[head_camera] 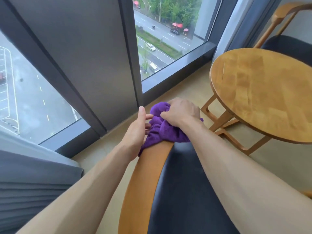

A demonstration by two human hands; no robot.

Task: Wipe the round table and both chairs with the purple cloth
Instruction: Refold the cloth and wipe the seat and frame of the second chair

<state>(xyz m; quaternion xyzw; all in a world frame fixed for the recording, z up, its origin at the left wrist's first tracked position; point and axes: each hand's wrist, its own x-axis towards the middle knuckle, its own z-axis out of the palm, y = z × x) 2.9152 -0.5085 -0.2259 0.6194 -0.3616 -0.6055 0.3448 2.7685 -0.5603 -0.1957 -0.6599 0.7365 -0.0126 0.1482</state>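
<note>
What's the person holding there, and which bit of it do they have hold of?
The right hand grips the bunched top of the purple cloth, pressing it on the chair's wooden rail. The left hand only touches the cloth's side with straight fingers.

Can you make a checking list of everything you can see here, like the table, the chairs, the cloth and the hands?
Surface: round table, wooden, top bare in view.
Job's things: purple cloth bunched on the wooden rail of the near chair; far chair behind the table.
Clutter: nothing seen.
Grippers: right hand grips the cloth; left hand, fingers straight, touches the cloth's side.
Cables: nothing seen.
Surroundings: window over a street with cars; grey curtain at left.
</note>
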